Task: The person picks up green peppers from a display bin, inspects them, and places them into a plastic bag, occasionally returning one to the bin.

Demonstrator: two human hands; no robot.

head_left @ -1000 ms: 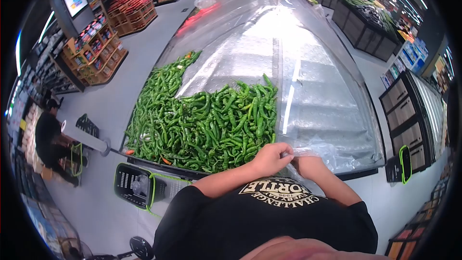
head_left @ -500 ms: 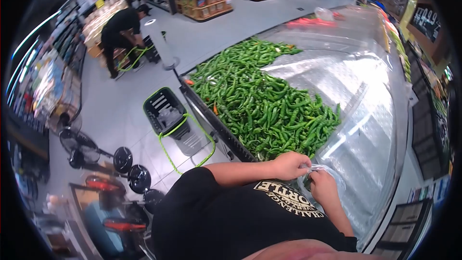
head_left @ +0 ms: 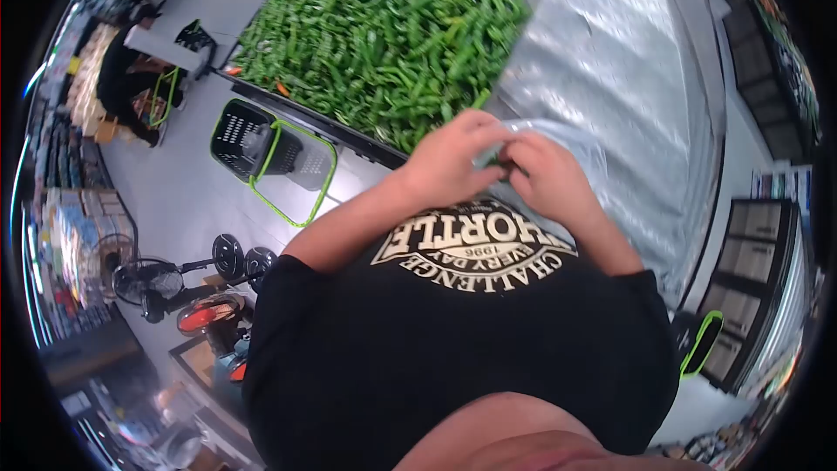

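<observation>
A thin clear plastic bag (head_left: 586, 138) hangs at the front edge of the display, close against my chest. My left hand (head_left: 455, 157) is closed on one side of its top edge, with the fingertips pinched together. Right beside it, my right hand (head_left: 551, 173) pinches the same bag with curled fingers. The exact grip is partly hidden behind the fingers. Just beyond my hands lies a large heap of green chili peppers (head_left: 375, 52) on the silver-lined display stand (head_left: 610, 61).
On the floor to the left stands a black shopping basket (head_left: 242, 138) with a green handle and a clear bag inside. A person in dark clothes (head_left: 126, 78) bends by another basket (head_left: 196, 37). Fans (head_left: 148, 283) stand lower left; a dark cabinet (head_left: 741, 270) is at right.
The view has tilted down, so my hands and shirt appear higher and larger. My two hands have come closer together on the bag.
</observation>
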